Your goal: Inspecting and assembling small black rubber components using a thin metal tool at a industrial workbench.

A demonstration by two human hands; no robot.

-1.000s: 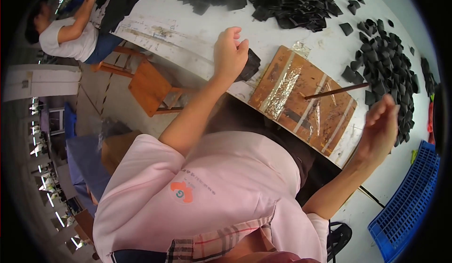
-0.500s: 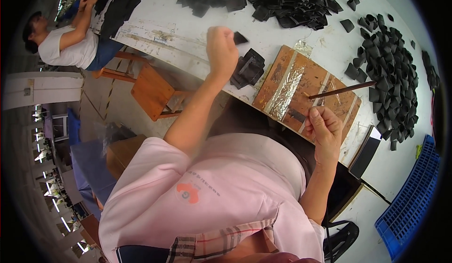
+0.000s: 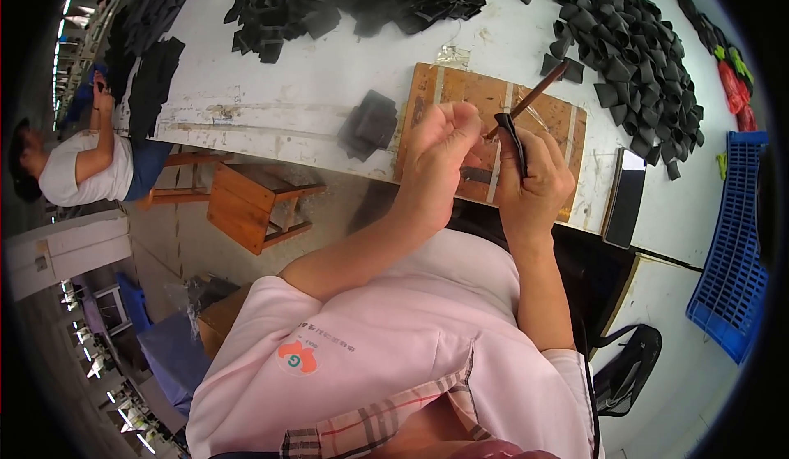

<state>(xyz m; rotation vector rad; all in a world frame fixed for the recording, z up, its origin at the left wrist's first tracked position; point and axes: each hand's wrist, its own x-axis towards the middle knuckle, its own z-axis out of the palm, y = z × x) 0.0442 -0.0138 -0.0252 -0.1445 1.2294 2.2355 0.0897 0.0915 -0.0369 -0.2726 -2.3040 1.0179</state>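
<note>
My right hand (image 3: 536, 181) is closed on a folded black fabric piece (image 3: 513, 145), held upright over the wooden board (image 3: 425, 89). Just left of it is my left hand (image 3: 440, 155), its fingers curled in toward the thumb; whether anything sits between them is hidden. A dark brown rod (image 3: 542, 91) slants up and to the right from the board, passing behind the black piece's top end. Left of the board, at the table edge, lies a small stack of flat black pieces (image 3: 370, 124).
Heaps of flat black pieces (image 3: 288, 7) cover the table's far side. Folded black pieces (image 3: 633, 73) are piled at the right. A black phone-like slab (image 3: 625, 200) lies right of the board. Beyond stands a blue plastic crate (image 3: 727, 253). A wooden stool (image 3: 242, 204) and a seated person (image 3: 86, 163) are at left.
My left hand has come from above the small stack, where it held a black piece, to beside my right hand. My right hand, previously without a visible piece, now grips one. The view has shifted.
</note>
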